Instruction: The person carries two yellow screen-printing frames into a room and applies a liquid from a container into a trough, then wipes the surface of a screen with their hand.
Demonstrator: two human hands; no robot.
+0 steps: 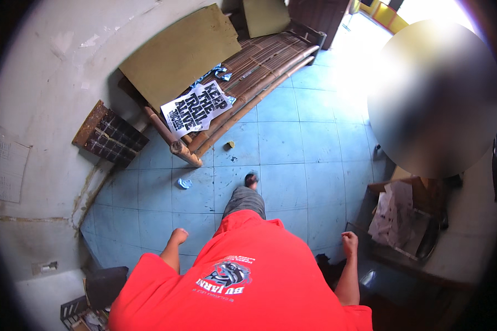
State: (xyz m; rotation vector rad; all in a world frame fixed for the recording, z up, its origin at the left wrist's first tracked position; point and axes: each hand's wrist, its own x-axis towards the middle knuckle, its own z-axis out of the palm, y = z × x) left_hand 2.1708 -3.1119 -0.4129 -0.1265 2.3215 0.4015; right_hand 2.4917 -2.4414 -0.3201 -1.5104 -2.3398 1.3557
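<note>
My left hand [179, 236] hangs at my left side above the blue tiled floor [165, 190], its fingers curled in and nothing showing in them. At my right side, apart from anything, my right hand [349, 243] is also curled closed with no object visible. Ahead to the left stands a bamboo bench [265, 63]. A white printed poster sheet [196, 108] lies on its near end, beside a crumpled blue cloth [221, 71]. My forward foot [251, 180] is on the tiles near the bench's near leg.
A large tan board [182, 49] leans over the bench against the wall. Crumpled blue scrap [184, 183] and a small yellowish lump [230, 144] lie on the floor. To the right, papers [393, 215] lie by a wooden piece of furniture. A dark panel [113, 134] leans left.
</note>
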